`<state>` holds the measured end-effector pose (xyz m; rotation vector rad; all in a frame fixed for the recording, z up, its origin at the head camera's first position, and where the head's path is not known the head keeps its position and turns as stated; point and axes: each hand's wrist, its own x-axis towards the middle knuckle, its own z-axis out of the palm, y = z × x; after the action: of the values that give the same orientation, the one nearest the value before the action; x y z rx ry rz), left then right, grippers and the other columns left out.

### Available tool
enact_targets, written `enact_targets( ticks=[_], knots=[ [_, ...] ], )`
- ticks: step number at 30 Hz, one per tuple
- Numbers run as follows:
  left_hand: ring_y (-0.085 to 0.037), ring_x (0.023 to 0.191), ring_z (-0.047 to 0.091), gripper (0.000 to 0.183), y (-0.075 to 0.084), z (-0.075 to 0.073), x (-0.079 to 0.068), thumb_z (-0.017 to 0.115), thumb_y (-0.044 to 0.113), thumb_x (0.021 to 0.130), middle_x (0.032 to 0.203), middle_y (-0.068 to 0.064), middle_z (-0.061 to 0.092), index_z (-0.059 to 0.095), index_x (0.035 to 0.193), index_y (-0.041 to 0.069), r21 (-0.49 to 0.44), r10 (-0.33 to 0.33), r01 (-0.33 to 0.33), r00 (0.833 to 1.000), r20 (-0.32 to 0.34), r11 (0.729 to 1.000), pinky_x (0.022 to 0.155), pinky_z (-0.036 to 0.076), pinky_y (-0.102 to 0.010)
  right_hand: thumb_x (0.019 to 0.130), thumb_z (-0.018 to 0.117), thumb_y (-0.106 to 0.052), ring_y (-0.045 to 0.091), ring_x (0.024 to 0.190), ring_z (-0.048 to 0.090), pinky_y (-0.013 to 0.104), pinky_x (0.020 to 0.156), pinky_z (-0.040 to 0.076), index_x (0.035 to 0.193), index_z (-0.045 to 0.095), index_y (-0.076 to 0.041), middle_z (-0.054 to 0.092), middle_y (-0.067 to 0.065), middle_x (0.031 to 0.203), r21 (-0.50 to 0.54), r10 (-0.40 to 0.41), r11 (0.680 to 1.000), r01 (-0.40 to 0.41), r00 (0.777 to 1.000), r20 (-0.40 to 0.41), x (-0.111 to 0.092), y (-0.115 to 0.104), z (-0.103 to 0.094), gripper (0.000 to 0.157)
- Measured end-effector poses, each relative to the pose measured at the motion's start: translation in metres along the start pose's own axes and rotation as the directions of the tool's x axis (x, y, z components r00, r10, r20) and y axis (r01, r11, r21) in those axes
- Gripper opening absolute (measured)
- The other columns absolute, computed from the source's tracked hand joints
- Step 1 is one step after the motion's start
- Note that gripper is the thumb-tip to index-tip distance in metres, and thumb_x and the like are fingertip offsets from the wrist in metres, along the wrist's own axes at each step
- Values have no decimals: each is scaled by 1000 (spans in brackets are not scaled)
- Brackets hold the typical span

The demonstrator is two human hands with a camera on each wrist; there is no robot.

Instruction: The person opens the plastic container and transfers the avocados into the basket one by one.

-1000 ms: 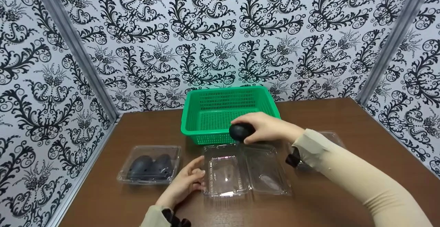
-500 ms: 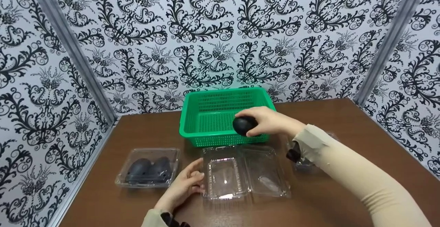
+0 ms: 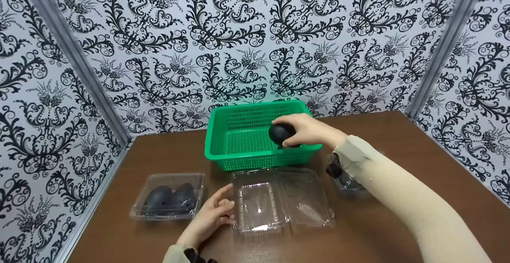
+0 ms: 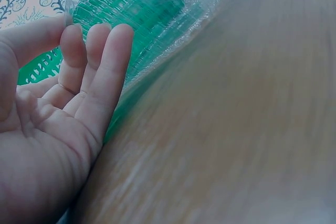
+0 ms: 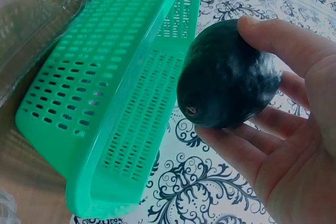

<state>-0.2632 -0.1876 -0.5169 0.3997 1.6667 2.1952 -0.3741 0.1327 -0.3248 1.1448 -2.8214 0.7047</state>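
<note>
My right hand (image 3: 305, 129) grips a dark, glossy avocado (image 5: 226, 77), fingers on one side and thumb on the other. Its stem scar shows in the right wrist view. The avocado is over the right front rim of a green slotted basket (image 3: 247, 161). My left hand (image 3: 213, 215) pinches the left rim of an open clear plastic clamshell container (image 3: 259, 207) in front of the basket. The container's lid (image 3: 306, 199) lies folded out to the right. In the left wrist view, the fingertips (image 4: 122, 38) are right by the clear plastic.
At the left on the brown table (image 3: 159, 239) sits a closed clear container (image 3: 137, 211) with two avocados (image 3: 159, 197) inside. Another clear container (image 3: 348, 185) is partly hidden under my right forearm. Patterned walls (image 3: 239, 36) stand behind and at both sides.
My right hand has lifted the avocado up and back, from above the basket's front edge to over its right front corner. The left hand stays at the container.
</note>
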Motion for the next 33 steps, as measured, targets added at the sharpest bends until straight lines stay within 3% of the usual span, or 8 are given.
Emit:
enact_targets(
  ticks=[14,21,33],
  knots=[
    [-12,72,56,72,-4,6,-4,54,3,96,81,-1,53,9,152,-3,-8,6,-6,1000,-4,1000,67,57,-30,76,78,-16,32,113,55,51,95,46,137,55,-13,57,11,133,11,54,999,-54,998,-45,6,20,5,66],
    [-13,74,54,71,1,4,-3,54,3,96,82,-2,53,11,152,-1,6,18,-18,1000,-19,1000,69,56,-31,76,77,-14,32,114,55,51,96,45,138,53,-11,57,12,133,20,51,999,-49,996,-69,15,32,10,66],
    [-14,73,53,71,1,3,1,55,3,96,80,-2,50,13,152,0,-15,4,-4,1000,-12,1000,68,56,-32,80,76,-15,33,116,53,50,93,46,140,50,-11,54,15,135,7,109,994,-109,992,-60,26,51,17,65]
  ],
)
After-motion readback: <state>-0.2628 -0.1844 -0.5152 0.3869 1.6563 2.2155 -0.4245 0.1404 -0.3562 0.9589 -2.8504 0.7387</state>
